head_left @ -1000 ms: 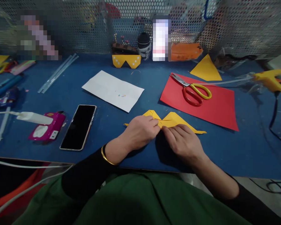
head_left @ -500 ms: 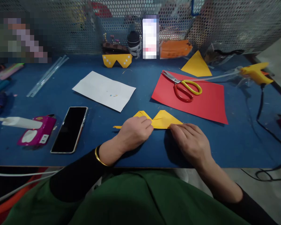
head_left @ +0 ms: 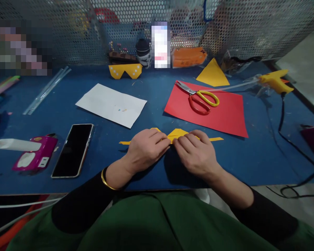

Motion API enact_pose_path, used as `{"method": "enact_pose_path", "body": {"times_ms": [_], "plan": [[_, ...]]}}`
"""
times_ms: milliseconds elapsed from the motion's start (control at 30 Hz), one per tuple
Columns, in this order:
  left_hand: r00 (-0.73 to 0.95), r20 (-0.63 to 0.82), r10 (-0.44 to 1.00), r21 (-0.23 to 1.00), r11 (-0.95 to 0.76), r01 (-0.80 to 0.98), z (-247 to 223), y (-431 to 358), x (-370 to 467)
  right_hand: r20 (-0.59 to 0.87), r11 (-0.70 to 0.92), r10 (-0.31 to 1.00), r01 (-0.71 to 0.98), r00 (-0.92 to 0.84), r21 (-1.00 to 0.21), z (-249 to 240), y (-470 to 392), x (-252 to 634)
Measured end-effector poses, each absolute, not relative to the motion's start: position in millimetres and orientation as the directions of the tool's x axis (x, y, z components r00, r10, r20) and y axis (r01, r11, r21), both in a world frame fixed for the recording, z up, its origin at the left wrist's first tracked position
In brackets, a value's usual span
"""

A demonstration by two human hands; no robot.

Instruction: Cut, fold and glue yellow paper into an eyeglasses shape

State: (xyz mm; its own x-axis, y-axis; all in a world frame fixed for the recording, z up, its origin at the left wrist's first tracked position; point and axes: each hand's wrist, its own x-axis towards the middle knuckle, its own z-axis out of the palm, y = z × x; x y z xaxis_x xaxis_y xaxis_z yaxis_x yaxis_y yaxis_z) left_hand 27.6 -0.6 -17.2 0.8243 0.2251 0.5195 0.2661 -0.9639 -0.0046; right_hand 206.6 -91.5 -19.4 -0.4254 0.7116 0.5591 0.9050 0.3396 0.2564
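Note:
A piece of folded yellow paper lies close to the table's front edge, its two peaks pointing away from me and a thin strip reaching out on each side. My left hand is closed on its left half, fingertips at the middle of the lower edge. Right beside it, my right hand grips the right half with curled fingers. Both hands cover much of the paper, so the folds under them are hidden.
Scissors rest on red paper. White paper, a dark-screened phone and a purple power strip lie left. Behind are a dotted yellow paper piece and yellow triangle; a corded glue gun is far right.
My right hand has slid left along the yellow paper to the middle, beside my left hand, uncovering the strip at the right end. The view has shifted slightly.

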Motion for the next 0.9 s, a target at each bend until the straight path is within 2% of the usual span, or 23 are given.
{"method": "enact_pose_path", "body": {"times_ms": [133, 333, 900], "plan": [[0.769, 0.61, 0.19, -0.059, -0.957, 0.283, -17.4, -2.7, 25.6, 0.606, 0.349, 0.661, 0.896, -0.443, 0.274, -17.6, -90.5, 204.0], [0.77, 0.63, 0.096, -0.126, -0.967, 0.223, -16.7, -10.3, 28.2, 0.638, 0.376, 0.605, 0.878, -0.476, 0.297, -19.9, -105.0, 221.2], [0.76, 0.648, 0.05, -0.177, -0.961, 0.215, -16.6, -11.7, 30.5, 0.6, 0.23, 0.699, 0.917, -0.389, 0.326, -30.6, -141.5, 288.9]]}}
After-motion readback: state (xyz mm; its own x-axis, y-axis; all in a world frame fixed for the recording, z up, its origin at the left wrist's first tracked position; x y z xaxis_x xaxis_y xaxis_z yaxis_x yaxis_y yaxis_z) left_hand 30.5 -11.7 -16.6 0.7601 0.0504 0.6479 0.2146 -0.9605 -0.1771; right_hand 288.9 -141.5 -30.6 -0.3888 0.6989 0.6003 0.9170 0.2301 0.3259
